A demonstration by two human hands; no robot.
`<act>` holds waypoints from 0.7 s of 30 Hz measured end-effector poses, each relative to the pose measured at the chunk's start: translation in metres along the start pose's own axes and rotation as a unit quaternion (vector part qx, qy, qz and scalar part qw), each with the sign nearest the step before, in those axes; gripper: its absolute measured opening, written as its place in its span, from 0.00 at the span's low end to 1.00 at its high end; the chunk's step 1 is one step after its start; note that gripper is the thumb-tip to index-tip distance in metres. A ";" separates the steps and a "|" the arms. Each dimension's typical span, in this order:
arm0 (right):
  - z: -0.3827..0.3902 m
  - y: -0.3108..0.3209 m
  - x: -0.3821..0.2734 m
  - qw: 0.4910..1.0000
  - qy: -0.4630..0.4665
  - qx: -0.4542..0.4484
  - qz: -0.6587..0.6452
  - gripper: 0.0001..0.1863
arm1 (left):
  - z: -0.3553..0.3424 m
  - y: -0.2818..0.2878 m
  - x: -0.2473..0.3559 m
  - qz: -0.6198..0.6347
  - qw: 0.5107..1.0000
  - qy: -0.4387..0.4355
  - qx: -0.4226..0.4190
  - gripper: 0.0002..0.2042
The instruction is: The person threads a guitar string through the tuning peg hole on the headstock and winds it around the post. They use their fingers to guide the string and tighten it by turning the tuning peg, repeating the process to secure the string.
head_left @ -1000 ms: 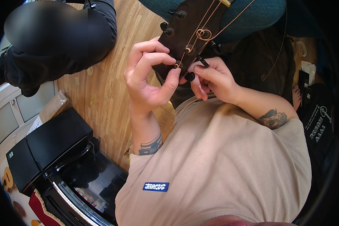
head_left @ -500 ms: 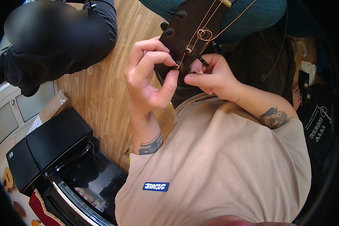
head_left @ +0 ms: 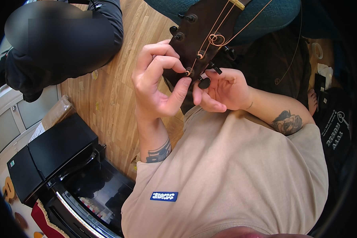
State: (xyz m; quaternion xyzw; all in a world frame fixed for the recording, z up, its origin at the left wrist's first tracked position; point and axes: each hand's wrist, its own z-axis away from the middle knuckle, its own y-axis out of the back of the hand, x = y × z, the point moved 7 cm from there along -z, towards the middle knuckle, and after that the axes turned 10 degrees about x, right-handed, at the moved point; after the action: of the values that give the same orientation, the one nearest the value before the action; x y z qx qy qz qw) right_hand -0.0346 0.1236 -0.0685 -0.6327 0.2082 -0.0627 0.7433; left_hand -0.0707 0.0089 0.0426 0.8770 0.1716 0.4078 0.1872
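A dark guitar headstock (head_left: 198,27) with copper-coloured strings (head_left: 217,39) and black tuning pegs rests near a blue padded surface (head_left: 273,18). My left hand (head_left: 158,81) has thumb and forefinger closed round a string winding at the lowest post (head_left: 188,73). Beside the black peg knob (head_left: 204,82) is my right hand (head_left: 224,89), palm partly showing, its fingers loosely bent and apart; the thumb is partly behind the pegs.
Another person (head_left: 67,55) in dark clothing is at the upper left. A black piano-like cabinet (head_left: 55,154) and a wrapped package (head_left: 57,109) sit at left on the wood floor (head_left: 115,99). A black bag (head_left: 335,131) lies at right, near a tape roll (head_left: 317,50).
My right hand has loosened from the peg knob and rolled palm-up, fingertips lower. The knob's face now shows. My left hand and the headstock have shifted slightly down.
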 end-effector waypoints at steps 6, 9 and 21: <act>0.000 0.001 0.005 0.996 -0.032 -0.012 -0.081 0.23 | 0.000 0.000 0.001 0.002 1.000 -0.003 0.011 0.11; -0.002 0.009 -0.002 0.999 0.011 0.034 -0.007 0.18 | -0.005 0.002 0.004 -0.014 0.999 -0.030 0.008 0.11; 0.013 0.005 -0.037 0.881 0.247 0.234 0.330 0.11 | 0.008 0.000 -0.004 -0.010 0.996 0.040 0.078 0.12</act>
State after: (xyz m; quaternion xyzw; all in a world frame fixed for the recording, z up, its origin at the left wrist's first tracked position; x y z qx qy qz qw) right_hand -0.0638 0.1493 -0.0638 -0.2992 0.5612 -0.0149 0.7716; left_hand -0.0669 0.0052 0.0352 0.8700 0.2194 0.4262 0.1153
